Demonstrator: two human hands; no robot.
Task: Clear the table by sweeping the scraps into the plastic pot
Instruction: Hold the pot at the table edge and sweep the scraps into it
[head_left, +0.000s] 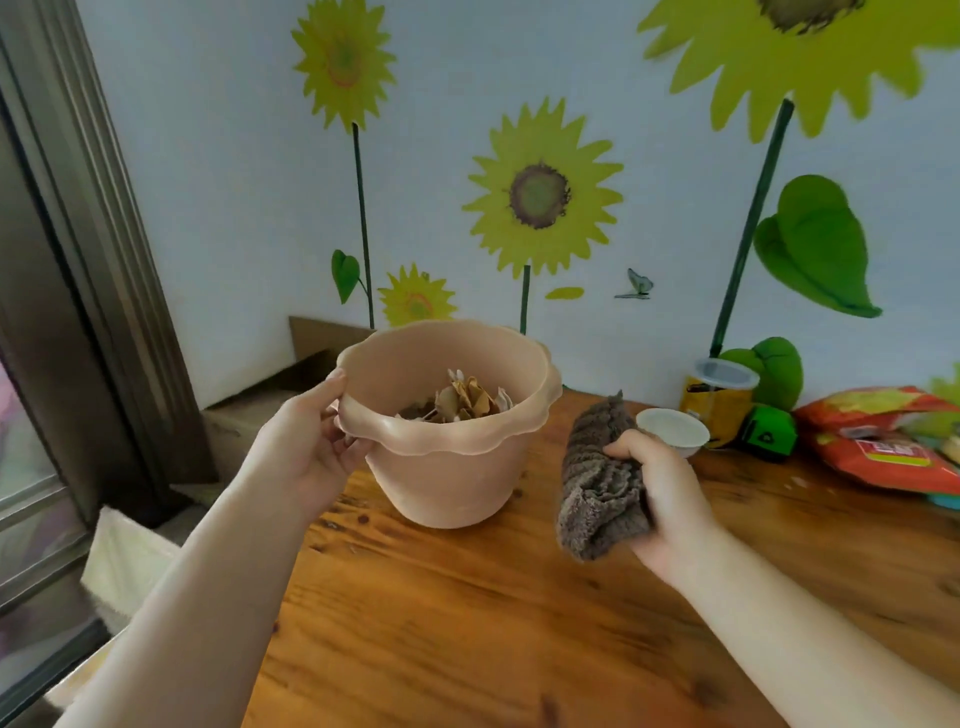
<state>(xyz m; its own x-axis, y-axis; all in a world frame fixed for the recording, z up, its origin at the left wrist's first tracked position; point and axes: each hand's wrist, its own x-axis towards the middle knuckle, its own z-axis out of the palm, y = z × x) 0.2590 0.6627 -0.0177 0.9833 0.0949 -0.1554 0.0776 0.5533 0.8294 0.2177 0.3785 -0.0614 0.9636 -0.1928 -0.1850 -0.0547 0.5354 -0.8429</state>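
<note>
Left hand (306, 457) grips the pot (447, 467); right hand (660, 488) clutches a grey cloth (597, 483). White cup (672, 423), jar (722, 395), red packets (883, 441) crowd the desk (467, 623); their print looks too blurred to read.

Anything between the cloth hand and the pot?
Nothing visible. The right hand grips the grey cloth just right of the plastic pot, with only bare wooden table between them. The left hand holds the pot's rim. The white cup sits behind the cloth.
</note>
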